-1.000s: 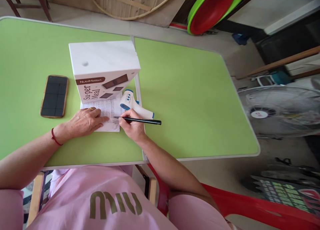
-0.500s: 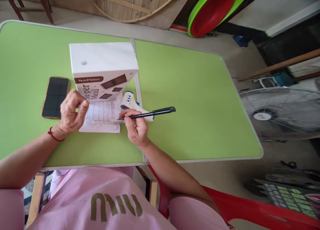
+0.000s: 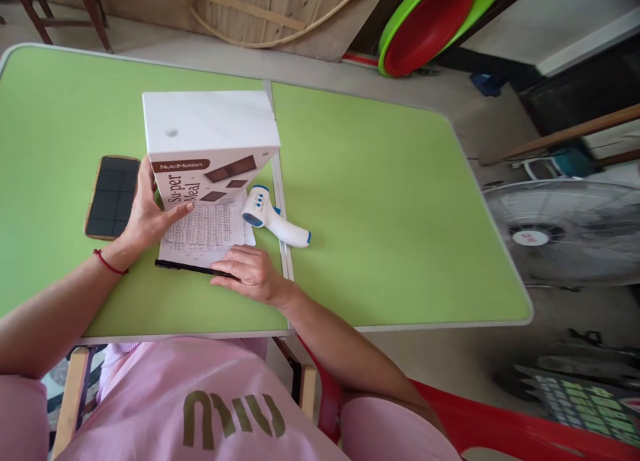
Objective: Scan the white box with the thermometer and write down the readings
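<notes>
left of the frame's centre, a phone (image 3: 111, 197) lies on the green table (image 3: 390, 207), just beside the left hand (image 3: 149, 217), which grips the lower left edge of the white box (image 3: 213, 124), thumb on its front. near the centre, 1 black pen (image 3: 183, 266) runs along the lower edge of the written paper (image 3: 203, 226), its right end held between the right hand's (image 3: 257, 275) fingers, with 1 white-and-blue thermometer (image 3: 285, 229) just above that hand.

On the box (image 3: 214, 149) we read "NutriMotion" in a brown band (image 3: 181, 165), "Su-per Meal" below. Rows on the paper (image 3: 210, 226) were too small; the pink shirt's (image 3: 160, 387) stylised letters we couldn't settle.
</notes>
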The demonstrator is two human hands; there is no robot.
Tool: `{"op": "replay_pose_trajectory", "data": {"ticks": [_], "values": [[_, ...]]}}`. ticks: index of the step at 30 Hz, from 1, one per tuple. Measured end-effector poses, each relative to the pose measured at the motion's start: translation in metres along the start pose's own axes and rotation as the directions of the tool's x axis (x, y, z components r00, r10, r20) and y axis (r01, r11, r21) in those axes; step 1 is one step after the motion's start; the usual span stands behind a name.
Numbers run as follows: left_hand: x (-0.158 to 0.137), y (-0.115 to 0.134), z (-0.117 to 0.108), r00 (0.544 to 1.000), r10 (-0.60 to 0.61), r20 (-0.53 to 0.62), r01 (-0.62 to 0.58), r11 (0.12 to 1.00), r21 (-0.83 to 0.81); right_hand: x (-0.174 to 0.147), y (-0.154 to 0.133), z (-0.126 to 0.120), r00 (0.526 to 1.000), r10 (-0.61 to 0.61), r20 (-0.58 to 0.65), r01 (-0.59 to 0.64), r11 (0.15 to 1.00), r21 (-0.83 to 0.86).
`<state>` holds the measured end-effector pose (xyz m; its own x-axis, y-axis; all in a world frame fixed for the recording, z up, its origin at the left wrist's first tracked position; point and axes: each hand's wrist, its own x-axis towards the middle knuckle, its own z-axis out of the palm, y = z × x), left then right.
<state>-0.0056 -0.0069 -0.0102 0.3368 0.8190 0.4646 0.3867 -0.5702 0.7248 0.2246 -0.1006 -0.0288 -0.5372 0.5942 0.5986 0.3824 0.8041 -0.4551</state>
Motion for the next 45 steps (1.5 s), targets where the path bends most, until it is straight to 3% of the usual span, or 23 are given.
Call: {"op": "replay_pose_trajectory", "data": {"ticks": [3, 6, 15, 19, 22, 24, 27, 30, 32, 35, 40, 41, 42, 45], "values": [[0.000, -0.004, 0.001, 0.993, -0.060, -0.100, 0.049, 0.992, -0.114, 0.001, 0.000, -0.001, 1.000, -0.009, -0.007, 0.009, 1.000, -0.011], [0.001, -0.007, 0.002, 0.991, -0.064, -0.116, 0.044, 0.985, -0.165, 0.002, 0.000, -0.002, 1.000, -0.018, -0.008, 0.018, 0.999, -0.032], [-0.003, 0.000, 0.001, 0.988, -0.075, -0.137, 0.055, 0.988, -0.144, 0.003, 0.000, -0.003, 1.000, 0.001, -0.016, -0.002, 0.999, -0.048], [-0.004, 0.007, -0.001, 0.967, -0.142, -0.210, 0.069, 0.945, -0.320, 0.004, 0.003, -0.009, 0.992, 0.041, -0.117, -0.050, 0.996, -0.080], [-0.005, 0.011, 0.000, 0.938, -0.255, -0.237, 0.130, 0.888, -0.441, 0.001, 0.013, -0.019, 0.932, 0.135, -0.336, -0.230, 0.937, -0.264], [-0.006, 0.011, 0.001, 0.920, -0.309, -0.240, 0.162, 0.858, -0.487, -0.003, 0.022, -0.026, 0.864, 0.237, -0.444, -0.424, 0.818, -0.389], [-0.008, 0.010, 0.004, 0.909, -0.349, -0.229, 0.189, 0.833, -0.519, -0.010, 0.034, -0.036, 0.791, 0.494, -0.361, -0.611, 0.604, -0.512], [-0.009, 0.009, 0.005, 0.905, -0.368, -0.214, 0.208, 0.821, -0.532, -0.016, 0.041, -0.041, 0.702, 0.672, -0.236, -0.671, 0.514, -0.534], [-0.009, 0.008, 0.005, 0.903, -0.379, -0.202, 0.222, 0.815, -0.535, -0.017, 0.042, -0.041, 0.683, 0.685, -0.255, -0.704, 0.523, -0.480], [-0.010, 0.009, 0.005, 0.901, -0.395, -0.180, 0.247, 0.808, -0.535, -0.015, 0.040, -0.038, 0.678, 0.629, -0.381, -0.731, 0.631, -0.259], [-0.010, 0.012, 0.004, 0.911, -0.386, -0.146, 0.262, 0.814, -0.518, -0.005, 0.026, -0.030, 0.606, 0.558, -0.567, -0.571, 0.801, 0.179], [-0.010, 0.013, 0.003, 0.915, -0.379, -0.135, 0.265, 0.820, -0.507, -0.004, 0.021, -0.028, 0.620, 0.557, -0.553, -0.530, 0.817, 0.228], [-0.009, 0.015, 0.002, 0.922, -0.368, -0.121, 0.266, 0.829, -0.493, -0.002, 0.015, -0.026, 0.664, 0.569, -0.485, -0.493, 0.821, 0.288], [-0.007, 0.018, -0.003, 0.943, -0.324, -0.078, 0.263, 0.866, -0.424, 0.000, -0.002, -0.019, 0.821, 0.557, -0.121, -0.435, 0.749, 0.499]]}}
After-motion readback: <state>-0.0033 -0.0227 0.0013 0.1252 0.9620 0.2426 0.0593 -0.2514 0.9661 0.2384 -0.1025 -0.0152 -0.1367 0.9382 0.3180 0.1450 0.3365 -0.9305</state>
